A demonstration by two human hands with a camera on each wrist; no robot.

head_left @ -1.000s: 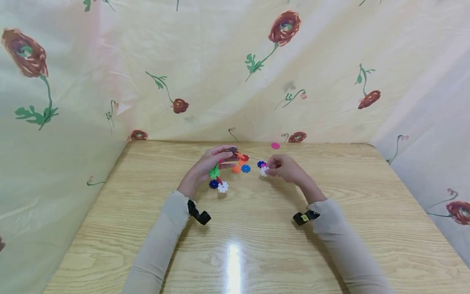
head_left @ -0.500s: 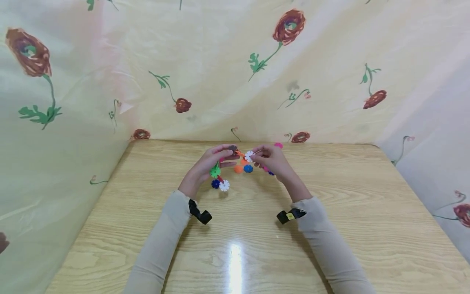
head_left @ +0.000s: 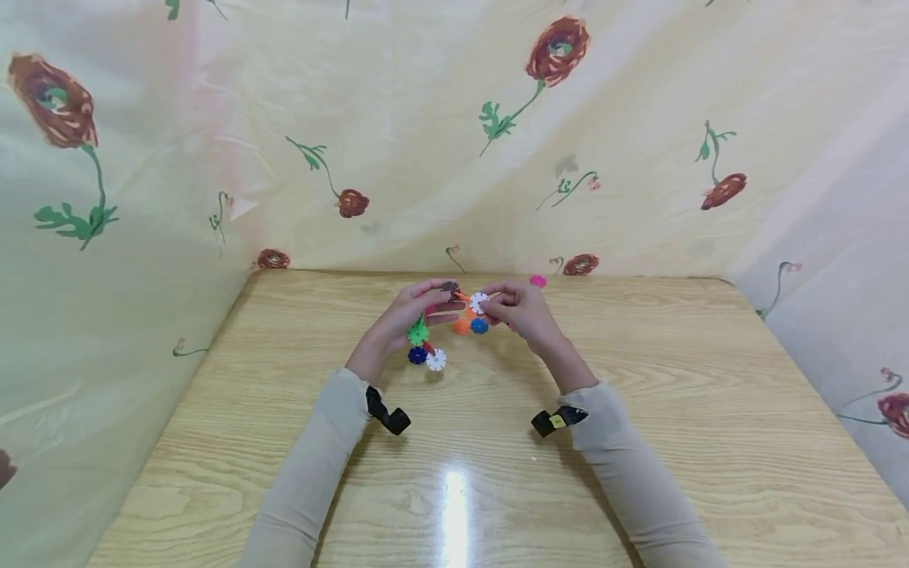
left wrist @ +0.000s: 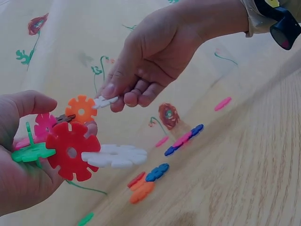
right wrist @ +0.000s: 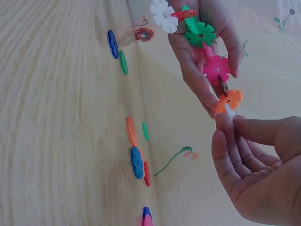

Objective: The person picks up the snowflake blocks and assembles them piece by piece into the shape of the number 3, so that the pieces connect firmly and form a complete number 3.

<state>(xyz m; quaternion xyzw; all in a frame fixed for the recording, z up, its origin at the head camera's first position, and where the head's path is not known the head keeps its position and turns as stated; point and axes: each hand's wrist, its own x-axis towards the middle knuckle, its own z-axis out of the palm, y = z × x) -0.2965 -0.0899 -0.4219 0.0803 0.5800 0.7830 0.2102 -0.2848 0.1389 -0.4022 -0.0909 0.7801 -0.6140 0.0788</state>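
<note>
My left hand holds a chain of linked plastic snowflake discs above the table. The chain includes a white disc, a red disc, a green disc, a pink disc, a brown disc and an orange disc at the end nearest my right hand. Between thumb and fingers, my right hand pinches another white snowflake disc. Its edge meets the orange disc's rim; how deep it sits in a slot cannot be made out. My left palm partly hides the chain.
Loose discs lie on the wooden table beneath the hands, among them a blue one, an orange one and a dark blue one. A pink disc lies near the back edge. Flowered cloth hangs behind.
My right hand has moved left from beside the loose discs, bringing the white disc to the chain's orange end. The left hand has stayed nearly still with the chain.
</note>
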